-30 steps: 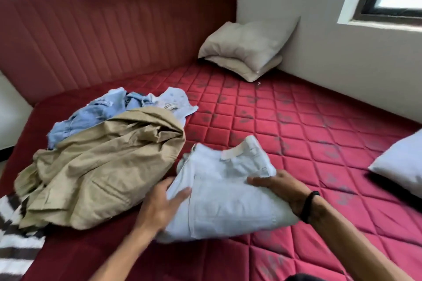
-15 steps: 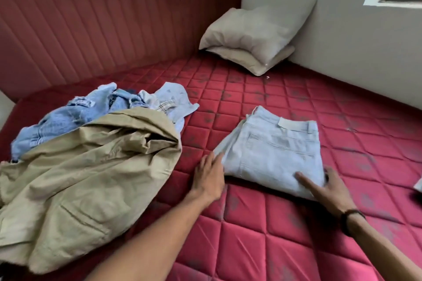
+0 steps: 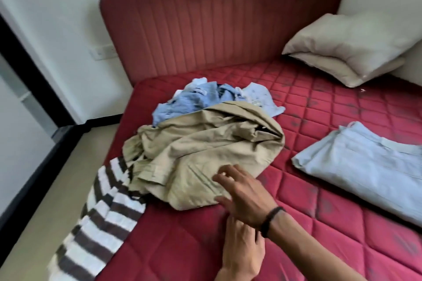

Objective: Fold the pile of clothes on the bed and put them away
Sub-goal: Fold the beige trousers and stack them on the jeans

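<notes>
- Head view: a crumpled khaki cotton garment [image 3: 205, 143] lies on top of the unfolded pile on the red quilted mattress [image 3: 319, 201], near its left edge
- Behind it, touching, sit bunched light-blue denim clothes [image 3: 182, 105] and a pale printed garment [image 3: 260, 98]
- A brown-and-white striped cloth [image 3: 100, 223] pokes out from under the khaki piece and hangs over the mattress side
- The folded pale-blue jeans [image 3: 365, 162] lie flat to the right, apart from the pile
- The right hand [image 3: 242, 191], a dark band at its wrist, reaches over the near hem of the khaki garment with fingers spread and relaxed, gripping nothing
- The left hand [image 3: 242, 251] is just below it, partly hidden under the right wrist, fingers straight, holding nothing
- Two stacked beige pillows [image 3: 351, 48] rest against the red padded headboard [image 3: 217, 27] at the far corner
</notes>
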`<state>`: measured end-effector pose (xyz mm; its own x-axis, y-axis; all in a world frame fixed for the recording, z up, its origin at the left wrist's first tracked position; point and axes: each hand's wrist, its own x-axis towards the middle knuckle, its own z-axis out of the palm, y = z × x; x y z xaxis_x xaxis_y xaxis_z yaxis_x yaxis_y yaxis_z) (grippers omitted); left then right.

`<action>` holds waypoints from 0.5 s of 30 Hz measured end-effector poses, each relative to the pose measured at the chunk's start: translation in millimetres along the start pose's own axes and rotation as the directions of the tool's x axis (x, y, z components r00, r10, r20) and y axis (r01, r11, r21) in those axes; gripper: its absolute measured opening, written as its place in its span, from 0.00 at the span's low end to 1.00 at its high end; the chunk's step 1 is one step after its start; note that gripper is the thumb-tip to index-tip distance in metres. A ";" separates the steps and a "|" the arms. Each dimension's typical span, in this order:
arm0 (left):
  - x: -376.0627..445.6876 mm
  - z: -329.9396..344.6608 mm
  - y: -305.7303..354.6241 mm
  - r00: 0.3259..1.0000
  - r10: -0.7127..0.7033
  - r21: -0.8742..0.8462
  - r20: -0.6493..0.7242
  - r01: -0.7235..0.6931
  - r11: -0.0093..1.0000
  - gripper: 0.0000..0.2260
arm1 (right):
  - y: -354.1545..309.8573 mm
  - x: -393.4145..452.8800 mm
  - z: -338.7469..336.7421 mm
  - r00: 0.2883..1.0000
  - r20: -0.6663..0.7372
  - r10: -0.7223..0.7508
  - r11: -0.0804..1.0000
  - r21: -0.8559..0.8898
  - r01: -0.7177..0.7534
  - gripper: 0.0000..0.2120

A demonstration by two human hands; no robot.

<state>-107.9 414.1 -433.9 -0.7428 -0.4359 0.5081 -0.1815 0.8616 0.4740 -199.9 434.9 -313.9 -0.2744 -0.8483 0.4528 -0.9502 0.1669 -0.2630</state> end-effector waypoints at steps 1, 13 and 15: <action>-7.0 -15.4 -13.8 0.999 -0.033 0.027 -0.027 0.033 0.999 0.21 | -16.0 22.6 18.8 0.995 0.086 -0.045 0.996 -0.079 0.051 0.34; -22.0 -150.6 -144.2 0.821 -0.524 -0.258 -0.227 0.468 0.845 0.38 | -43.4 75.3 -4.7 0.949 0.300 0.094 0.995 -0.013 -0.095 0.16; 6.7 -173.5 -141.1 0.870 -0.472 -0.389 -0.141 0.389 0.835 0.47 | -55.6 65.5 -47.3 0.942 0.327 0.076 0.987 0.112 -0.118 0.17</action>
<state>24.5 244.5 -372.6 -0.4700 -0.8227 0.3199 -0.1898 0.4482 0.8736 -172.0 393.8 -229.3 -0.2820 -0.9508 0.1282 -0.8888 0.2086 -0.4080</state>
